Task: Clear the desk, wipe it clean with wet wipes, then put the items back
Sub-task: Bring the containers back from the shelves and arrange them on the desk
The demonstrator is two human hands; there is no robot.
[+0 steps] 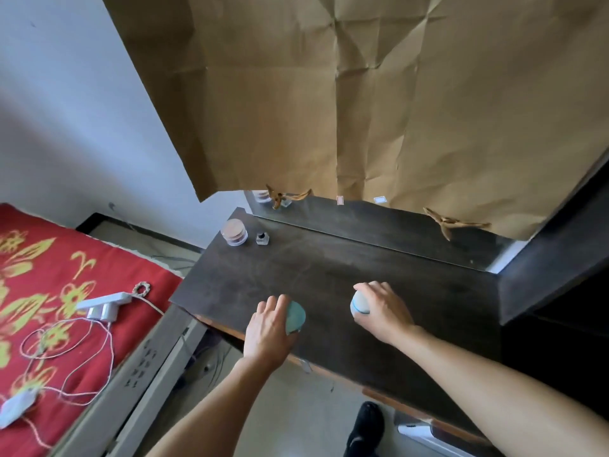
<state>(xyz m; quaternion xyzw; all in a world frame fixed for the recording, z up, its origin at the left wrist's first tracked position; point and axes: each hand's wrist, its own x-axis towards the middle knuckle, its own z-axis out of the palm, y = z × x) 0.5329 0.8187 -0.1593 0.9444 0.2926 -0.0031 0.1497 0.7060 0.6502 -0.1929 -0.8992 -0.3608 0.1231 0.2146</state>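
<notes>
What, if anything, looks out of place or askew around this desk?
The creased brown paper over the mirror hangs crooked, baring its bottom strip. A power strip and tangled cables lie on the bed. Nothing looks spilled or broken on the desk.

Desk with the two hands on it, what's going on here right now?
A person stands at the dark desk. The left hand grips a teal round container near the front edge; the right hand grips a white container with a blue ring. A clear round jar and a small black-capped bottle stand at the far left corner. Whether the held items are going down or coming up is unclear.
</notes>
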